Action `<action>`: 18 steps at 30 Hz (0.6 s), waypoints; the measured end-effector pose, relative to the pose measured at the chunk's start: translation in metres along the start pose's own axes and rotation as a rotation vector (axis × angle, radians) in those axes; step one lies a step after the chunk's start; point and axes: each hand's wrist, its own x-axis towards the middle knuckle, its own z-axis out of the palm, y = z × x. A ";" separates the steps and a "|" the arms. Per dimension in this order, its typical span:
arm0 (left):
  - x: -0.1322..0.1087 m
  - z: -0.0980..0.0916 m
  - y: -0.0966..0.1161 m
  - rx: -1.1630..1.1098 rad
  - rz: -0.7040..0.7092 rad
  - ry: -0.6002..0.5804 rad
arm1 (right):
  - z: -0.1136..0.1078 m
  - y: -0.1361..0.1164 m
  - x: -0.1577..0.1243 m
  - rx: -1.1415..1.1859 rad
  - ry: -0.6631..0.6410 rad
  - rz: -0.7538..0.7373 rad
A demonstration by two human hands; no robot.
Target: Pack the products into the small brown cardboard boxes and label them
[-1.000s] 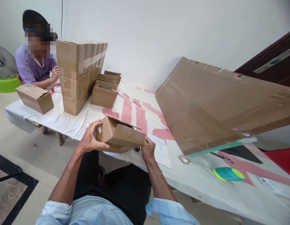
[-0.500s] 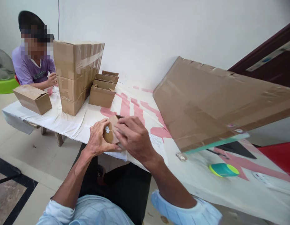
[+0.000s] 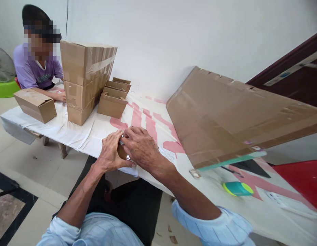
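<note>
My left hand (image 3: 110, 153) and my right hand (image 3: 139, 147) are both closed around a small brown cardboard box (image 3: 121, 151) at the near edge of the table (image 3: 78, 136). Only a sliver of the box shows between my fingers, along with a bit of clear tape. My right hand lies over the top of the box and hides most of it. My left hand grips its left end.
A stack of taped cartons (image 3: 83, 78) and small open boxes (image 3: 112, 102) stand at the far left. Another box (image 3: 35, 104) sits before a seated person (image 3: 36, 65). A large flat cardboard sheet (image 3: 232, 112) leans at the right. A teal and yellow disc (image 3: 237, 188) lies beyond.
My right hand came from under the box's right end up over its top. The box now sits hidden between both hands. The view shifted slightly.
</note>
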 end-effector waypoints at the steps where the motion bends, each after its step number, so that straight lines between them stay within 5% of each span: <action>1: 0.000 0.000 0.000 0.001 0.007 0.001 | 0.000 0.000 0.001 -0.004 -0.004 -0.003; 18: 0.003 0.006 0.011 -0.026 -0.044 0.009 | 0.007 0.002 0.007 0.011 -0.024 0.037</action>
